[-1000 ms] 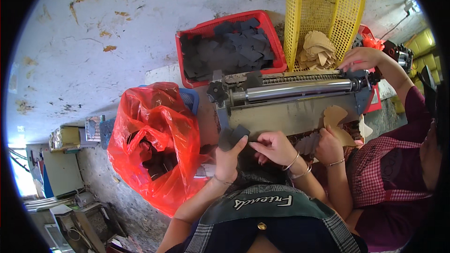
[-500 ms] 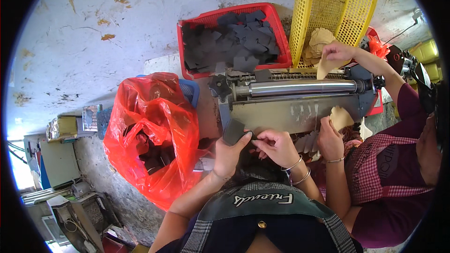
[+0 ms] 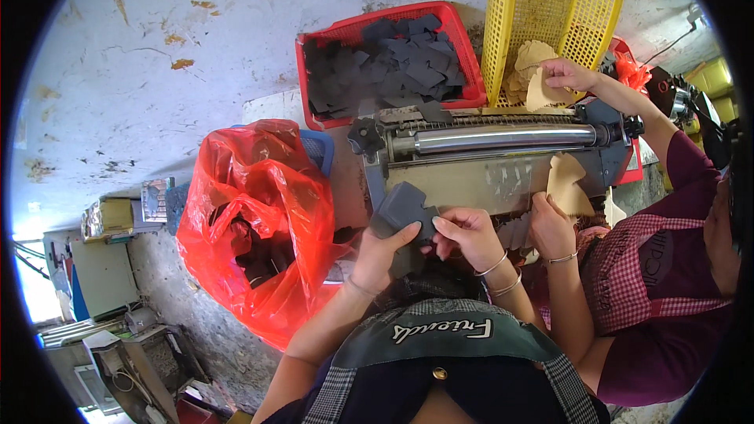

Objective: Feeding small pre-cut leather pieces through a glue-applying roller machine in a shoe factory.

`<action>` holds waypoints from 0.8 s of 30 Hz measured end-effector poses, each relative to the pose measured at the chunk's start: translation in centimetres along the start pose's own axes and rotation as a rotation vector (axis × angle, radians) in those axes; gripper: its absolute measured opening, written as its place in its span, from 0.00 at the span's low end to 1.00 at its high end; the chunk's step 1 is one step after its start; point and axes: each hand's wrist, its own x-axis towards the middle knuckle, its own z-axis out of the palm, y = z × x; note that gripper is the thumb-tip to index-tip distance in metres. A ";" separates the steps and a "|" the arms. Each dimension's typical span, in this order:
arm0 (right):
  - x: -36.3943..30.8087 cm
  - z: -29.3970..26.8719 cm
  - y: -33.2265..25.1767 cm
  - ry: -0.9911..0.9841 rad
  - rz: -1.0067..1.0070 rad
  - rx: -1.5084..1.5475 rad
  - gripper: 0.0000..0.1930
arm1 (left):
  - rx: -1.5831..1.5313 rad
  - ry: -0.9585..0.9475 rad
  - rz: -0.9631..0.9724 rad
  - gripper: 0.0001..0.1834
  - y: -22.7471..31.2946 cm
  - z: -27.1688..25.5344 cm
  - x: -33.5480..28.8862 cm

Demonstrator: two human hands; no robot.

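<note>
Dark grey flat pieces [image 3: 403,206], apparently a small stack of sheet material, are gripped in my left hand [image 3: 375,257], thumb on top. Close beside it, my right hand [image 3: 469,237] pinches the right edge of one dark grey piece with thumb and fingers. Both hands are just in front of a machine with a shiny metal roller [image 3: 503,139] and a sloping metal plate [image 3: 463,184]. Another dark grey piece [image 3: 433,112] lies at the back of the roller. What lies beneath my hands is hard to make out.
Behind the machine stands a red basket [image 3: 469,71] of dark grey pieces. A yellow basket [image 3: 503,0] holds beige pieces [image 3: 530,63]. To the left is an open red plastic bag [image 3: 259,157]. At right a co-worker holds a beige piece [image 3: 567,188] and another at the roller.
The dark grey pieces in my left hand have tilted and show more of their face. My right hand stays close by. The co-worker's far hand lifted its beige piece slightly.
</note>
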 end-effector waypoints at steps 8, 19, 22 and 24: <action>-0.1 0.0 0.2 0.208 -0.133 -0.185 0.08 | 0.112 0.111 0.100 0.12 0.2 0.0 0.1; 4.0 -2.4 -1.3 0.537 -0.565 -0.642 0.11 | 0.177 0.228 0.206 0.13 -0.9 -0.4 0.3; 2.2 -1.1 -0.5 0.204 -0.420 -0.963 0.10 | 0.142 0.266 0.211 0.14 -1.0 -0.3 0.7; 1.0 0.2 -0.8 0.147 -0.300 -0.804 0.10 | 0.115 0.272 0.209 0.14 -1.2 -0.5 0.5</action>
